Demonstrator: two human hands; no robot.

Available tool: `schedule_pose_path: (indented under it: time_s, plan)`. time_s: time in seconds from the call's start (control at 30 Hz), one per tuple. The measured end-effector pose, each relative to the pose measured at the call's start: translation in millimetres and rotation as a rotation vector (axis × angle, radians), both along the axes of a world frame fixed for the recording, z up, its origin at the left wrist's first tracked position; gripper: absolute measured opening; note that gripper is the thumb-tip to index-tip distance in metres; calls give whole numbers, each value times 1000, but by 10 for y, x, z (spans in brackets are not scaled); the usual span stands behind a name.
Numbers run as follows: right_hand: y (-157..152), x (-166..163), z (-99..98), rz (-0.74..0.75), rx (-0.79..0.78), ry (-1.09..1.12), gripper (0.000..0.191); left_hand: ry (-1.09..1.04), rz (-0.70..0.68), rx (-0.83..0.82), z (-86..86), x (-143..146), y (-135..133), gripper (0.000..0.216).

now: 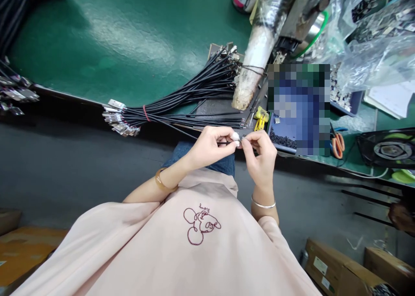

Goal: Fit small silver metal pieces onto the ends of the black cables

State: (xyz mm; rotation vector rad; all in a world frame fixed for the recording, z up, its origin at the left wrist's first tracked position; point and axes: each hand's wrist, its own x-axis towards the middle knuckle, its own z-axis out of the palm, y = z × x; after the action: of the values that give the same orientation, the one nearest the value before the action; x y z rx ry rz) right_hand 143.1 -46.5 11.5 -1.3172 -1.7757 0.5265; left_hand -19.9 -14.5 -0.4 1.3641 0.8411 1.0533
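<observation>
Our left hand (210,146) pinches a black cable (222,143) near its end, and our right hand (262,155) has its fingers closed at the tip; any tiny part there is too small to tell. The cable is held just short of the table (129,40) edge, so a loosened pinch could drop it; a tug might disturb the cable bundle (171,99). The yellow tool (260,119) and tray (282,148) crowd our right; more room lies left.
</observation>
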Motion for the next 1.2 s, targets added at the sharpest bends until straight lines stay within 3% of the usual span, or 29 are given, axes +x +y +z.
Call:
schedule_pose_path:
  time_s: [0.1, 0.2, 0.27, 0.4, 0.57, 0.63, 0.7, 0.77, 0.9, 1.0, 1.1, 1.2]
  plan:
    - [35, 92, 37, -26, -5, 234, 10, -122, -86, -95, 45, -78, 41, 6]
    - [115, 367, 113, -378, 257, 219, 11, -136, -174, -178, 71, -152, 101, 11]
    - [198, 609, 140, -549, 279, 43, 19, -96, -238, -178, 83, -173, 133, 14]
    - [398, 993, 82, -389, -128, -336, 23, 66, -279, 1, 127, -137, 149, 13]
    - [613, 1114, 5, -201, -281, -441, 14, 393, -157, 491, 139, -27, 86, 18]
    - [642, 1117, 15, -177, -315, -469, 12, 417, -96, 546, 97, 11, 58, 19]
    - [624, 1117, 33, -194, -314, -475, 11, 349, -41, 433, 39, 37, 42, 16]
    - [568, 1108, 51, -254, -280, -445, 10, 218, 0, 216, -16, 49, 44, 10]
    - [399, 1003, 94, -466, -101, -244, 9, 13, 68, -74, -72, 58, 78, 11]
    - [252, 802, 117, -484, -11, 16, 7, -6, 109, -97, -68, 79, 83, 13]
    - [116, 522, 88, -305, -112, 202, 9, 26, 147, -71, -51, 113, 57, 14]
    - [46, 262, 10, -212, -201, 231, 12, 73, 158, -46, -41, 141, 21, 13]
